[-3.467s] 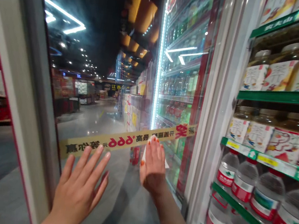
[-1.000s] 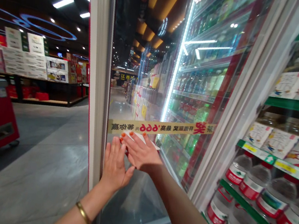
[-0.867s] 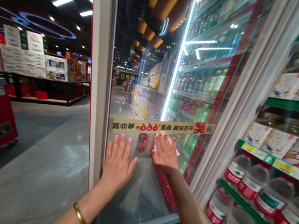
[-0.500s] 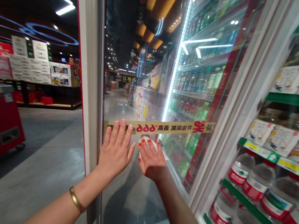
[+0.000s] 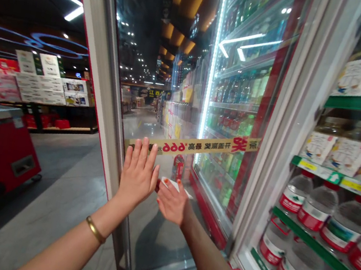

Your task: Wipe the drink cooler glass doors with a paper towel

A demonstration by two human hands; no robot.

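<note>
My left hand (image 5: pixel 138 176) lies flat on the glass door (image 5: pixel 155 249), its fingers stretched upward over the left end of a yellow printed strip (image 5: pixel 209 145). A gold bangle (image 5: pixel 95 230) circles that wrist. Close beside it, my right hand (image 5: pixel 173 203) holds a thin white cloth (image 5: pixel 173 182) against the glass, just below the strip. Most of the cloth is hidden under the fingers, so I cannot tell whether it is fabric or paper. The orange-painted nails of this hand show.
The door stands ajar by its pale frame (image 5: pixel 89 70). On the right, shelves hold water bottles (image 5: pixel 316 206) and labelled drinks (image 5: pixel 318 148). A red wheeled chest (image 5: pixel 0 170) stands at left, with stacked boxes (image 5: pixel 44 86) behind it. Lit drink shelves are reflected in the glass.
My right hand has moved slightly down and left with the cloth, its fingers now angled more to the left. My left hand stays flat on the glass. The view has shifted a little.
</note>
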